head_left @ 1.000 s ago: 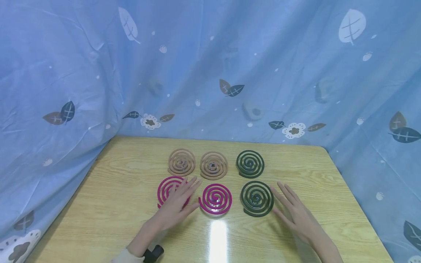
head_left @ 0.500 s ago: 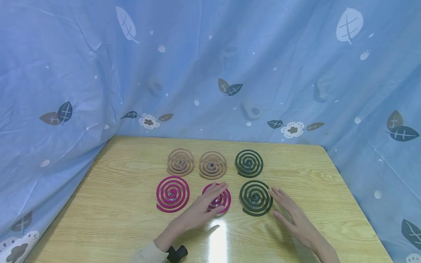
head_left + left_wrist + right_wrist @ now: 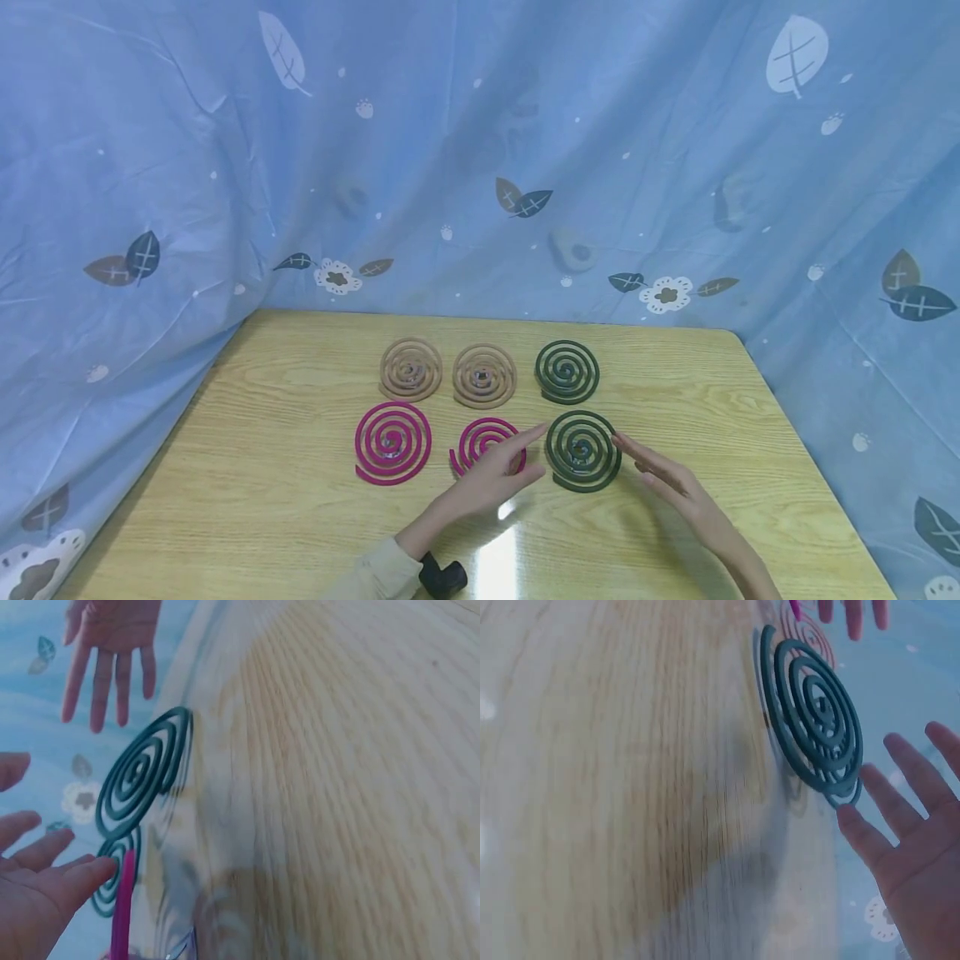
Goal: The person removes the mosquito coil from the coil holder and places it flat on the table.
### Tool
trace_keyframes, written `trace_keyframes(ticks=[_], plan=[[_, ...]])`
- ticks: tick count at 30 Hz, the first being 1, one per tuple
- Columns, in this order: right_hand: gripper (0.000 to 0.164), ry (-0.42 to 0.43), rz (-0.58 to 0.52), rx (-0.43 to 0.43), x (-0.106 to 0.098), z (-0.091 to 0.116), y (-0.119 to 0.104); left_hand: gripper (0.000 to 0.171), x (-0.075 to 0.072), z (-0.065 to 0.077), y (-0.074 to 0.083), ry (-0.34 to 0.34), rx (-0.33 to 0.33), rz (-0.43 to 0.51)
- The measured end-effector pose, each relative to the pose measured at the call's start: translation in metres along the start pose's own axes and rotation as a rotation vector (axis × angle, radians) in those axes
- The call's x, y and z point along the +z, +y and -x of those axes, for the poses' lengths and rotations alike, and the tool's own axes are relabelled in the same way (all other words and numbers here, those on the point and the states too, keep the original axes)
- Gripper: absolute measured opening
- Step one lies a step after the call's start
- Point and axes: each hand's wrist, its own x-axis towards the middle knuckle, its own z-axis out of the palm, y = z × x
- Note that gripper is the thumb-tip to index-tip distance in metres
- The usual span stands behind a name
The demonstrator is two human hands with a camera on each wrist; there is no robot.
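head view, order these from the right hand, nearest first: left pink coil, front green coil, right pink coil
1. Front green coil, just left of the right hand
2. Right pink coil, partly hidden by the left hand
3. Left pink coil, front row's left end

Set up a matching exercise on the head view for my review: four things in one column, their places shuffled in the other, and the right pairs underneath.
Things
1. left grip
2. right grip
3. left tan coil
4. nearer green coil

Places
A. between the two grips
B. at the left end of the back row
C. in front of part of a magenta coil
D. to the right of every coil in the front row

Pairs: 1-C, 2-D, 3-B, 4-A
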Motion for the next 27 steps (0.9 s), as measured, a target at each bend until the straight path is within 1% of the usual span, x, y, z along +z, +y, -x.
trace_keyframes(ticks=[2, 6, 12, 18, 22, 27], plan=[[0.046, -0.025, -0.07, -0.007, -0.005, -0.001, 0.004, 0.056, 0.003, -0.004, -0.002, 0.01, -0.007, 0.015], [0.043, -0.043, -0.161, 0.026, -0.012, -0.002, 0.009, 0.055, 0.009, -0.01, -0.003, 0.04, -0.015, 0.028], [0.04, -0.019, -0.185, 0.076, -0.018, -0.004, 0.016, 0.057, 0.015, -0.016, -0.001, 0.11, -0.036, 0.05], [0.041, 0.015, -0.182, 0.082, -0.025, -0.007, 0.024, 0.059, 0.022, -0.024, 0.002, 0.162, -0.051, 0.074], [0.043, 0.02, -0.154, 0.09, -0.028, -0.011, 0.029, 0.057, 0.026, -0.028, 0.003, 0.214, -0.05, 0.019], [0.045, 0.038, -0.097, 0.127, -0.03, -0.016, 0.033, 0.054, 0.028, -0.028, 0.01, 0.271, -0.042, -0.124]])
